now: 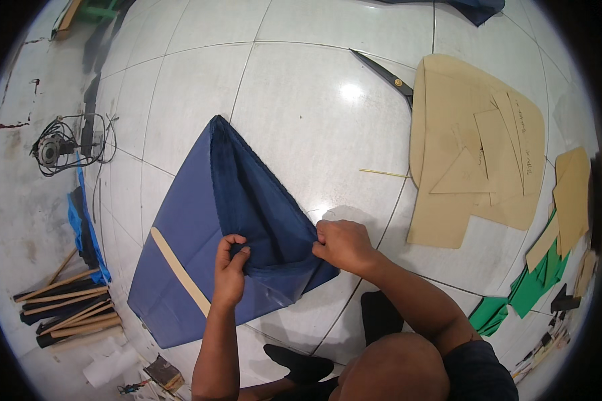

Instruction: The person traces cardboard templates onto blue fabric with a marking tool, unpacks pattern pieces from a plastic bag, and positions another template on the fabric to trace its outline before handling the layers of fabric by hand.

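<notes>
A large piece of dark blue fabric lies on the tiled floor, folded to a point at its far end. Its upper layer is drawn open, so the darker inside shows between two raised edges. My left hand pinches the near left part of this opening with curled fingers. At the right corner of the opening, my right hand is closed on the fabric edge. A narrow beige strip rests on the fabric, its near end passing behind my left forearm.
Right of the fabric lie a brown cardboard pattern, black scissors partly under it, and a thin yellow stick. Green fabric pieces are at the far right. Rolled materials and a corded motor-like device stand left.
</notes>
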Tool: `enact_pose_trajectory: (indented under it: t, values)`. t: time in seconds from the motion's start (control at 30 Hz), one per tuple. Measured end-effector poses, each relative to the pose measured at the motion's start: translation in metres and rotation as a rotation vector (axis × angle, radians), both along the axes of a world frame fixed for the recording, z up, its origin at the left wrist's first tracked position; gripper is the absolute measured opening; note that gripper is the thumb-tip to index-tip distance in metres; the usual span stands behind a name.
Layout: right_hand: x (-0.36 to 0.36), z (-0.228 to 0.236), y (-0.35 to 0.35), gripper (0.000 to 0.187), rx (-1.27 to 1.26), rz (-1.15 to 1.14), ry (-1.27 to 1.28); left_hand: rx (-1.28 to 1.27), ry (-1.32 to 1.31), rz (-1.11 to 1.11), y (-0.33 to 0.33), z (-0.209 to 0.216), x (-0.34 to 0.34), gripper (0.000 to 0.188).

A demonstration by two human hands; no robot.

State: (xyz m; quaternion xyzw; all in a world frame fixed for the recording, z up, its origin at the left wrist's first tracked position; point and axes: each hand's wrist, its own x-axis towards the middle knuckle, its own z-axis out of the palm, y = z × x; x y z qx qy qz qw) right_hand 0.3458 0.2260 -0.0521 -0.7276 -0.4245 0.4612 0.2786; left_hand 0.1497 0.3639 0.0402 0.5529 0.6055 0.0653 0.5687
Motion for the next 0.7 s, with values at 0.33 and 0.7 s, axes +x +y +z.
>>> enact_pose_trajectory:
  t: [0.33,0.7]
  values:
    - [-0.035,0.03,0.019,0.036,0.57,0.007,0.116,0.079,0.057,-0.181,-0.001,-0.016,0.009,0.013]
    - [-0.02,0.041,0.033,0.03,0.141,0.094,0.396,0.236,0.202,-0.201,-0.001,-0.026,0.032,0.039]
